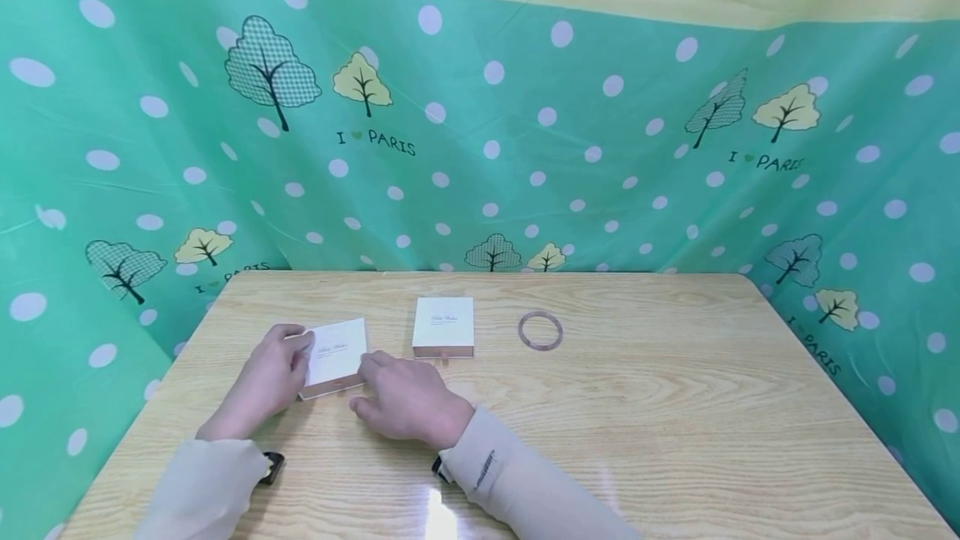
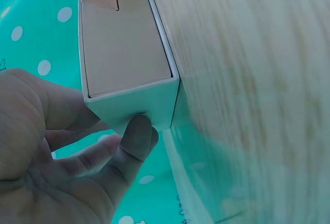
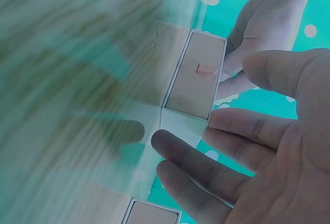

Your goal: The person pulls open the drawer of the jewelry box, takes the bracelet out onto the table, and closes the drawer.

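Observation:
A flat white drawer box [image 1: 337, 350], printed on top and pink at its front, lies at the left of the table between both hands. My left hand [image 1: 277, 367] holds its left side; the left wrist view shows a digit [image 2: 138, 136] against the white side wall and another at the upper edge. My right hand [image 1: 408, 397] is at its right side. In the right wrist view those fingers [image 3: 206, 167] are extended, two at the box's edge, with the thumb apart from it. A small pink ribbon tab [image 3: 208, 69] sticks out of the drawer front.
A second white drawer box [image 1: 443, 322] stands right of the first, its ribbon tab toward me. Further right a purplish ring [image 1: 540, 331] lies on the wooden table [image 1: 660, 407]. A green dotted cloth [image 1: 495, 107] hangs behind and at the sides.

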